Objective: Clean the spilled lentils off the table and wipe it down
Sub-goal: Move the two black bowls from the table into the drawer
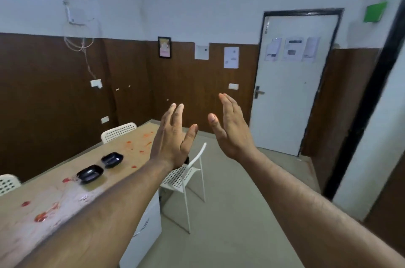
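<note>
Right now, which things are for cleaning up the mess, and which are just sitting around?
For the job: the table, the red lentil spills, two black trays, both empty hands, left and right.

Just there: white chairs, the door, wall papers, a framed picture.

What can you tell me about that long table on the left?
The table is long with a light tan top that looks like wood or laminate, running from the near left corner away toward the brown wall. Orange-red spills lie scattered along it. Two black trays sit on it near the middle, close together. White chairs stand at both long sides. A white cabinet shows under its near edge. Neither hand touches it.
</note>
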